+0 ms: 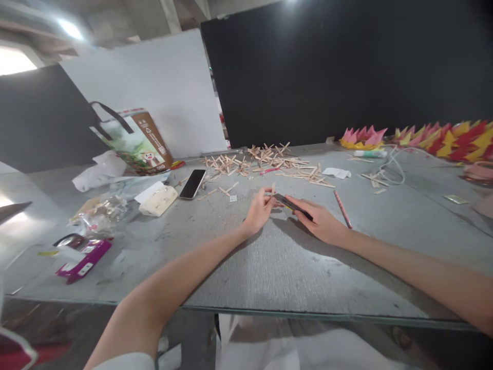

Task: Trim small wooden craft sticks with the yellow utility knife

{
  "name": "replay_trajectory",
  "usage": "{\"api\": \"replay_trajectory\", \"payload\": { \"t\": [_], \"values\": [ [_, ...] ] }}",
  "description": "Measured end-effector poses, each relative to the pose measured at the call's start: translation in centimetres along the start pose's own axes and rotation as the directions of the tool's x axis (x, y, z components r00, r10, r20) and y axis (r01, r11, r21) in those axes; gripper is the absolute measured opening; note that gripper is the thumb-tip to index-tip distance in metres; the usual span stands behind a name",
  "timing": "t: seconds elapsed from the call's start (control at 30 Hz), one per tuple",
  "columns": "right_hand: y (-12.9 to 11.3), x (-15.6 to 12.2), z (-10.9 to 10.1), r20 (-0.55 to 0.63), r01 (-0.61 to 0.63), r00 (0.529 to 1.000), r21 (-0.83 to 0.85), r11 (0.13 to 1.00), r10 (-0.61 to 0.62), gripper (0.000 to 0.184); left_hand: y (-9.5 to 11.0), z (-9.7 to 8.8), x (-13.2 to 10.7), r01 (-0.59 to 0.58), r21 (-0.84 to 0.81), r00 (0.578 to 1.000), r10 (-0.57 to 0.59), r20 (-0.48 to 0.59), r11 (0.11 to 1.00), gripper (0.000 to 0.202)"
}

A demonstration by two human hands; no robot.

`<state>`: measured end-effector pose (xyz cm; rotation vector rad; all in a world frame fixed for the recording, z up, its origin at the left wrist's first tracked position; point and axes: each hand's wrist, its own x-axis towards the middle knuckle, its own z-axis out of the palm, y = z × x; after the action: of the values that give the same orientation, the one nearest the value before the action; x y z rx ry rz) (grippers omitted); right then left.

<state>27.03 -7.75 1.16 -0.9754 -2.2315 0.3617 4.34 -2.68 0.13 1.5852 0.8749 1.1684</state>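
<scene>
Wooden stick [273,188]: pale, thin, tan like the loose sticks [269,159] heaped right of the phone [193,184] and reaching farther back than it. Short visible end stands roughly upright. Position: right of the phone, well apart from it, above the grey table [250,277].

Left hand [259,209]: fingers curled, tips pinched on the stick with no clear gap; its end projects above them. Right hand [323,221], farther right of the phone: fingers closed around a slim dark tool [295,206] with a yellow patch, front end directed at the left fingertips, near the stick. Tool-to-stick contact: cannot tell.

Stick's lower part hidden by the left fingers; full length not readable. Tool partly covered by the right fingers; its tip too small and blurred to make out.
</scene>
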Motion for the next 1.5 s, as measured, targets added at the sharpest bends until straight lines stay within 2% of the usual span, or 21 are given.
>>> {"api": "replay_trajectory", "payload": {
  "t": [0.23, 0.57, 0.77, 0.97, 1.13, 1.27, 1.5],
  "values": [
    [-0.2, 0.1, 0.0, 0.01, 0.016, 1.0, -0.004, 1.0, -0.016, 0.054, 0.0, 0.2, -0.3, 0.016, 0.015, 1.0, -0.016, 0.0, 1.0, 0.023],
    [0.0, -0.2, 0.1, 0.048, 0.026, 0.999, -0.082, 0.996, -0.022, 0.058, 0.3, 0.3, -0.9, -0.068, 0.216, 0.998, 0.067, 0.013, 0.974, 0.039],
    [0.2, -0.3, 0.2, 0.046, 0.023, 0.999, -0.107, 0.994, -0.018, 0.056, 0.2, 0.1, -1.2, -0.056, 0.271, 0.998, 0.057, 0.004, 0.961, 0.043],
    [0.3, -0.4, 0.1, 0.057, 0.019, 0.998, -0.113, 0.993, -0.012, 0.056, 0.0, 0.2, -1.3, -0.067, 0.355, 0.998, 0.057, 0.037, 0.933, 0.048],
    [0.3, -0.6, 0.2, 0.07, 0.05, 0.997, -0.116, 0.992, -0.042, 0.057, -0.6, 0.0, -1.3, -0.113, 0.486, 0.993, 0.087, 0.076, 0.866, 0.052],
    [0.0, -0.7, 0.1, 0.077, 0.072, 0.995, -0.138, 0.988, -0.062, 0.058, -0.4, -0.1, -1.5, -0.135, 0.458, 0.991, 0.106, 0.087, 0.879, 0.052],
    [-0.1, -0.4, 0.1, 0.031, 0.059, 0.998, -0.096, 0.994, -0.057, 0.057, 0.4, 0.2, -1.5, -0.064, 0.369, 0.998, 0.063, 0.014, 0.927, 0.049]
  ]
}}
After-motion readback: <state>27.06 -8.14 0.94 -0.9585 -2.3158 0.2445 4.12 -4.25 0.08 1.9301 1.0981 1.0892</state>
